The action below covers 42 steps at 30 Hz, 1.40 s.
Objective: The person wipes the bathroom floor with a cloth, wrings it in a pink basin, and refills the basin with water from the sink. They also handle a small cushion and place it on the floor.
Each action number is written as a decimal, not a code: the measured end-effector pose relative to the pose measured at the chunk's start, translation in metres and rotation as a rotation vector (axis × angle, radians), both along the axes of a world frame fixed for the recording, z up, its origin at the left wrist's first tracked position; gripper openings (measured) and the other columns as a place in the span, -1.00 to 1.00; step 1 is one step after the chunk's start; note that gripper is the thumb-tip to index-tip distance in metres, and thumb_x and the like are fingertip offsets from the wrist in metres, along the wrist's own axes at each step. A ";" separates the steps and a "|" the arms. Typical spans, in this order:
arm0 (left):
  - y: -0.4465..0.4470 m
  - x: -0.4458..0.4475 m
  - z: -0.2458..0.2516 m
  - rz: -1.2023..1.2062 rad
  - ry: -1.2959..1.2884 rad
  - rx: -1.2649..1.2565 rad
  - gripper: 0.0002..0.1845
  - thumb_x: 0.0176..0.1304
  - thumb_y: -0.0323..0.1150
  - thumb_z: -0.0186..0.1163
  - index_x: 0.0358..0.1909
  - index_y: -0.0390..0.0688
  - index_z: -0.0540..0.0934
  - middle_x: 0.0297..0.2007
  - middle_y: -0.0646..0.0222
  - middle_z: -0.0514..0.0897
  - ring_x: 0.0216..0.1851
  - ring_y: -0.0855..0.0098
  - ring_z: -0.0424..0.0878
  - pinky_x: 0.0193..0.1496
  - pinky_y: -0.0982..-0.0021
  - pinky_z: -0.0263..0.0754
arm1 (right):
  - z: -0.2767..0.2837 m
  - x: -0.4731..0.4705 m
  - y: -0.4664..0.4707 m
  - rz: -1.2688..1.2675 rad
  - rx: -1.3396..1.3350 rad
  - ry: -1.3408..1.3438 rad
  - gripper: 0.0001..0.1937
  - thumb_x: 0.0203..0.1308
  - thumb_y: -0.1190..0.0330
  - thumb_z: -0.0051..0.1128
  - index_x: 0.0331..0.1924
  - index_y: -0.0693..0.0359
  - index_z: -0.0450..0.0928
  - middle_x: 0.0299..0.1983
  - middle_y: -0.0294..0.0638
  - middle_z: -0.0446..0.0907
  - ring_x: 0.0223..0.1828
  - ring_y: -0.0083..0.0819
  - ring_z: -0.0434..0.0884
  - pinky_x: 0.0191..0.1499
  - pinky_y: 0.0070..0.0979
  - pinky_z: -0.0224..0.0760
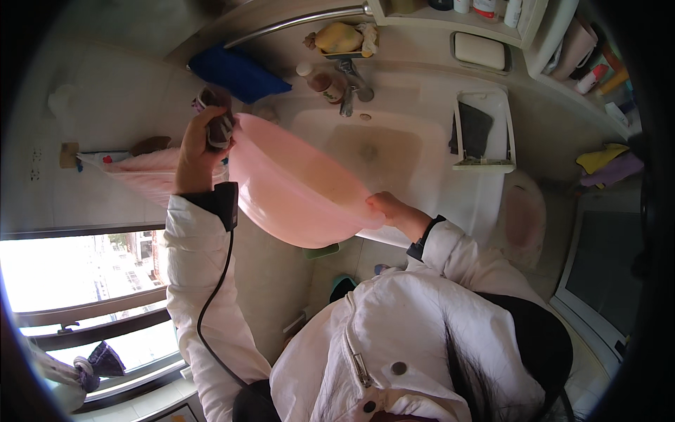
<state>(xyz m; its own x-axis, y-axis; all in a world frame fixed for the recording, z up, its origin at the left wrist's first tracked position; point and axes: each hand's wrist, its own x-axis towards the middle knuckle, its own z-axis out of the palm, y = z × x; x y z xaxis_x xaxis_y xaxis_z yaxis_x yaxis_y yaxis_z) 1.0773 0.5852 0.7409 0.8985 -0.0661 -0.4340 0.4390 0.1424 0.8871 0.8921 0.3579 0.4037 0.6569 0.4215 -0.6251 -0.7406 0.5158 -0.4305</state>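
Observation:
A pink plastic basin point(295, 211) is tilted over the near left part of the white washbasin point(437, 126), its mouth turned towards the tap point(354, 89). My right hand point(393, 211) grips its right rim. At the far left rim, my left hand point(200, 137) is closed around a dark maroon and grey bundle point(219, 124), perhaps folded cloth. Whether those fingers also hold the rim is hidden. Murky brownish water appears to lie around the drain point(367, 153).
A capped bottle point(327, 87) stands left of the tap. Behind are a blue cloth point(237, 74), a sponge-like yellow item point(340, 39) and a soap bar point(480, 51). A white frame-like container point(482, 129) with dark cloth sits right. Pink towels point(142, 171) hang left above a window point(89, 274).

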 end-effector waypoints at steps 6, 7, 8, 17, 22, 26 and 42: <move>-0.053 0.022 0.001 -0.150 0.005 0.013 -0.74 0.07 -0.47 0.26 -0.17 -0.18 0.50 -0.33 0.27 0.63 -0.34 0.29 0.63 -0.32 0.35 0.57 | -0.007 -0.004 0.002 0.190 0.025 -0.008 -0.89 0.01 0.49 0.04 -0.34 0.31 0.53 -0.41 -0.23 0.50 -0.45 -0.45 0.51 -0.49 -0.43 0.33; -0.056 0.022 0.003 -0.104 -0.008 0.045 -0.74 0.07 -0.47 0.26 -0.17 -0.17 0.50 -0.33 0.27 0.63 -0.33 0.29 0.63 -0.31 0.35 0.57 | -0.005 -0.004 0.003 0.190 0.077 0.050 -0.91 0.01 0.49 0.05 -0.37 0.29 0.52 -0.44 -0.25 0.48 -0.49 -0.46 0.49 -0.52 -0.44 0.30; -0.056 0.022 0.006 -0.086 -0.014 0.057 -0.74 0.08 -0.47 0.25 -0.16 -0.17 0.50 -0.32 0.27 0.62 -0.32 0.29 0.64 -0.30 0.34 0.57 | -0.003 -0.004 0.003 0.199 0.076 0.038 -0.91 0.01 0.48 0.05 -0.38 0.29 0.52 -0.46 -0.26 0.47 -0.51 -0.46 0.47 -0.53 -0.44 0.27; 0.019 -0.045 0.010 0.001 -0.063 -0.025 -0.81 0.17 -0.43 0.17 -0.16 -0.17 0.56 -0.30 0.30 0.67 -0.32 0.37 0.66 -0.33 0.39 0.59 | 0.038 0.001 -0.041 0.199 -0.221 -0.384 -0.90 0.12 0.48 0.02 -0.33 0.28 0.56 -0.49 -0.35 0.50 -0.46 -0.57 0.47 -0.41 -0.55 0.36; 0.087 -0.109 -0.028 -0.038 -0.031 -0.025 -0.71 0.18 -0.44 0.13 -0.04 -0.20 0.53 -0.25 0.30 0.68 -0.36 0.38 0.67 -0.34 0.39 0.60 | 0.053 0.014 -0.063 -0.275 -0.274 -0.311 -0.62 0.11 0.52 -0.01 0.07 0.29 0.49 -0.19 -0.27 0.61 -0.21 -0.53 0.59 -0.16 -0.53 0.47; 0.111 -0.133 -0.088 -0.009 0.050 0.029 -0.73 0.13 -0.44 0.18 -0.09 -0.21 0.54 -0.31 0.36 0.65 -0.35 0.42 0.61 -0.24 0.42 0.51 | 0.059 0.032 -0.078 -0.360 -0.525 -0.462 -0.61 0.12 0.52 -0.04 0.08 0.32 0.46 -0.19 -0.27 0.59 -0.22 -0.56 0.55 -0.16 -0.57 0.43; 0.092 -0.130 -0.186 0.003 0.136 0.081 -0.66 0.12 -0.42 0.18 -0.05 -0.31 0.54 -0.21 0.34 0.65 -0.21 0.42 0.61 -0.12 0.44 0.47 | 0.045 0.042 -0.096 -0.465 -0.941 -0.577 -0.67 0.12 0.43 -0.02 -0.01 0.32 0.53 -0.51 -0.35 0.48 -0.51 -0.66 0.37 -0.42 -0.61 0.26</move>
<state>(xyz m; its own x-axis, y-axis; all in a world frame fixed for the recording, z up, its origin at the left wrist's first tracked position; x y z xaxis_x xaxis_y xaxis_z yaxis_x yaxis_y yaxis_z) 0.9474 0.6777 0.5550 0.8314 -0.0236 -0.5552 0.5553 0.0746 0.8283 0.9339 0.2615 0.4486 0.9100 -0.3957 -0.1240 -0.1403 -0.0125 -0.9900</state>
